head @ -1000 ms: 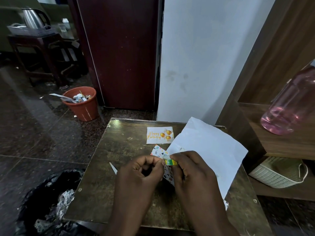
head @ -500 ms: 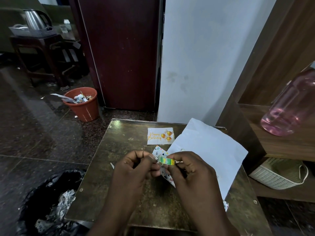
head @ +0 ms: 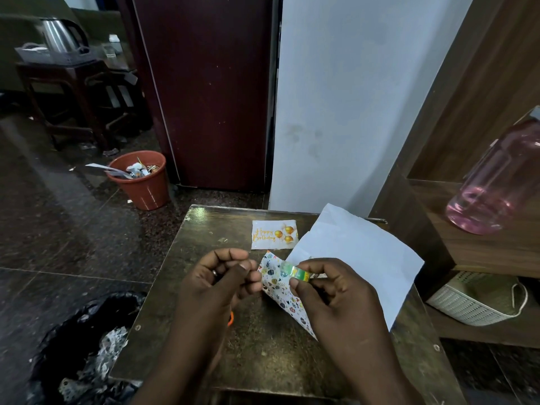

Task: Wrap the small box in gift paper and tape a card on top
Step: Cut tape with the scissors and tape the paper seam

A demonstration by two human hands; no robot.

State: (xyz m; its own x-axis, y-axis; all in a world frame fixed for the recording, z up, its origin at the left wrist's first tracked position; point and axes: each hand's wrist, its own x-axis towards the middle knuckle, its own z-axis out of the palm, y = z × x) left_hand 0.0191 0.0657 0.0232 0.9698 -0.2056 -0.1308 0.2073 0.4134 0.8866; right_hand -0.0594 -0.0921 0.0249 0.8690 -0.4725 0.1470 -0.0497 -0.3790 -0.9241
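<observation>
Head view, against the frames a second and half a second back: the left hand [head: 225,276] has drawn leftward away from the small roll of clear tape with a green-and-yellow core [head: 298,272], opening a gap where the two hands were touching. Its thumb and fingertips are pinched together, probably on the free end of the tape, though the strip itself is too thin and clear to make out. The right hand [head: 336,290] grips the roll between thumb and curled fingers, just above the folded sheet of white gift paper printed with small coloured shapes [head: 277,290], which lies on the table under both hands. I judge a length of tape is being pulled off for sealing a fold; the box is not visible, so whether it sits inside the paper cannot be told.

The white rectangular "Happy Birthday" card with gold balloons [head: 274,234] lies flat and untouched farther back, beside a plain white creased paper sheet [head: 356,258] that overhangs the right edge. The square brown table with a worn, glossy, scuffed top [head: 204,229] reflects light dully. Paper and card look thin and matte.
</observation>
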